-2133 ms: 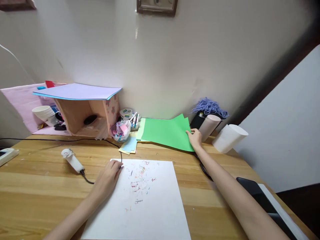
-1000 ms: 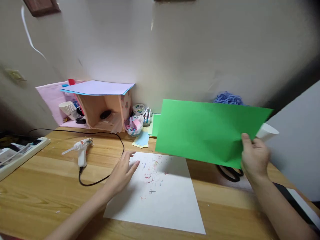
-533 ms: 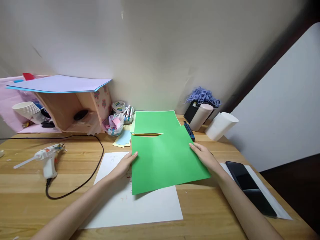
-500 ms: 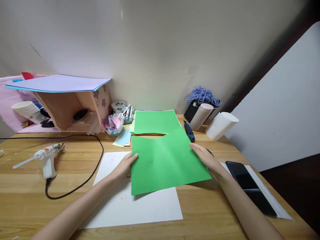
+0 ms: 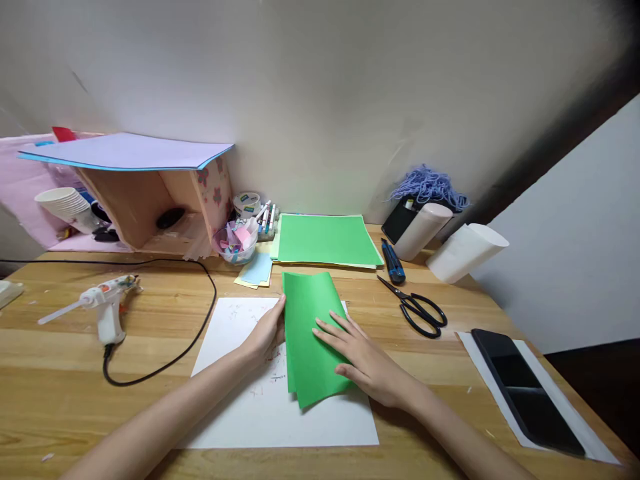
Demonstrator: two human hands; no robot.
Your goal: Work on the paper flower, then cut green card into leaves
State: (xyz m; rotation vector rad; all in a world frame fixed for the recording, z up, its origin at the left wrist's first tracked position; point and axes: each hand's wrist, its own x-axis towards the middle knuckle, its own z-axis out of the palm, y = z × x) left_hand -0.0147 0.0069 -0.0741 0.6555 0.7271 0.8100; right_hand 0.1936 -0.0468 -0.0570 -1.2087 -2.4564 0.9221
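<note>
Green paper (image 5: 307,333), one sheet folded over on itself, lies as a tall, narrow double layer on a white sheet (image 5: 235,407) on the wooden table (image 5: 60,373). It is plain bright green and unmarked, and its two layers do not quite meet at the near end. The left hand (image 5: 267,330) rests on the white sheet with its fingers loosely together, their tips touching the green paper's left edge. The right hand (image 5: 367,363) lies flat on top of the paper, fingers spread and gripping nothing.

At the back, a small clear bowl (image 5: 235,245) holds pink and blue paper scraps. An open box (image 5: 150,203) lying on its side holds one dark oval thing, and a lilac sheet (image 5: 125,150) lies across its top. A black holder (image 5: 400,223) by the wall has purple yarn (image 5: 430,187) heaped on it. One stack of paper cups (image 5: 63,203) lies left of the box.

On the table are one stack of green sheets (image 5: 327,239), one pair of scissors (image 5: 415,310), one blue knife (image 5: 393,262), one glue gun (image 5: 107,303) on a black cord, one roll of tape (image 5: 247,202) and two rolled sheets (image 5: 467,252). The markers (image 5: 267,217) beside the tape are too small to count. A dark phone (image 5: 525,390) lies at the right edge.
</note>
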